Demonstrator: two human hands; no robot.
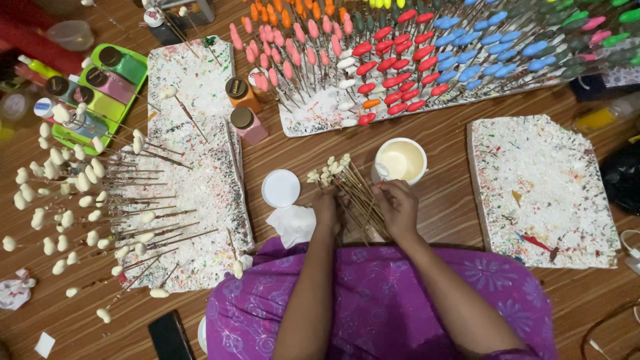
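Lighting: bright, even, diffuse, from overhead; colours saturated. Shadows: soft and short, a faint one beneath the left hand (pixel 327 210) and right hand (pixel 398 208). Glare: mild sheen on the wooden floor (pixel 440 143) and on the rim of the white cup (pixel 400 161). Focus: centre fairly sharp; fine sticks slightly soft. Distortion: wide-angle bending at the edges, with the painted pieces (pixel 467 53) along the top stretched and smeared. Corners: darker at upper left and far right.
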